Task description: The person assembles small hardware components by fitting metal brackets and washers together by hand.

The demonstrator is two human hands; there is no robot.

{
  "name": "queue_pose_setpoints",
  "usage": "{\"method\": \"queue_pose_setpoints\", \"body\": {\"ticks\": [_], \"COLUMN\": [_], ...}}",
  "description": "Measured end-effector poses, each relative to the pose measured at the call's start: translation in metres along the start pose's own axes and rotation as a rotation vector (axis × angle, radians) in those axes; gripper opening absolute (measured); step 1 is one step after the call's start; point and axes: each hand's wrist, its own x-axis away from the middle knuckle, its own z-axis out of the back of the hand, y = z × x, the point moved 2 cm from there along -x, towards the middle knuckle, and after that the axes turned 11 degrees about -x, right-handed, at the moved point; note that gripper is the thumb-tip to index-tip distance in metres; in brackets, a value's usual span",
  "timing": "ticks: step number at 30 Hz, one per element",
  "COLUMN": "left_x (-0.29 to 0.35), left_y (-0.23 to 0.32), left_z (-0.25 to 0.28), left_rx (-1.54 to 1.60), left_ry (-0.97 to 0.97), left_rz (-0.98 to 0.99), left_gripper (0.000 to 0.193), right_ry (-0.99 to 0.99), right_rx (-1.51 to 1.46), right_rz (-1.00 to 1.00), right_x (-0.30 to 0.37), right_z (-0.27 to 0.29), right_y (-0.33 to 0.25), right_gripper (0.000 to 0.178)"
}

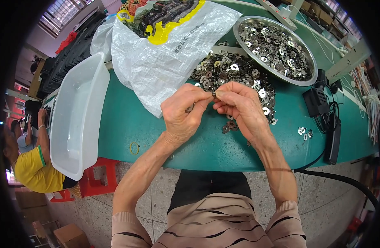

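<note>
My left hand (pixel 182 110) and my right hand (pixel 243 108) meet over the table, thumbs and forefingers pinched together. Between the fingertips is a small dark metal piece (pixel 214 94), mostly hidden by the fingers. Under and behind the hands spreads a heap of small flat metal pieces (pixel 262 84) with cut-out centres, some shiny and some dark. A wide steel bowl (pixel 237 34) full of similar pieces stands at the far right, tilted. A few loose dark pieces (pixel 226 128) lie beside my right hand.
A white woven sack (pixel 144 68) lies left of the heap. A translucent plastic tub (pixel 97 111) rests at the table's left edge. A yellow ring (pixel 134 148), several stray metal pieces (pixel 304 133) and a black power adapter (pixel 316 102) with cables lie on the green table (pixel 190 153). A co-worker (pixel 30 165) sits left.
</note>
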Motion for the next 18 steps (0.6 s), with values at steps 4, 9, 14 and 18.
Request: {"method": "queue_pose_setpoints", "body": {"ticks": [4, 9, 14, 18], "left_x": [0.0002, 0.0011, 0.0008, 0.002], "left_y": [0.0, 0.0018, 0.0019, -0.0009], "left_z": [-0.0004, -0.0002, -0.0004, -0.0008], "left_rx": [-0.027, 0.087, 0.207, 0.17], "left_ry": [-0.047, -0.059, -0.098, -0.11], "left_rz": [0.125, 0.338, 0.55, 0.498], "left_gripper": [0.009, 0.01, 0.013, 0.015], "right_ry": [0.043, 0.073, 0.074, 0.044], "right_rx": [0.105, 0.163, 0.223, 0.185], "right_rz": [0.087, 0.221, 0.294, 0.233], "right_x": [0.0023, 0.0035, 0.0029, 0.0036], "right_z": [-0.0032, -0.0078, -0.0073, -0.0065], "right_y": [-0.0017, -0.001, 0.0019, 0.002], "right_gripper": [0.018, 0.017, 0.013, 0.013]}}
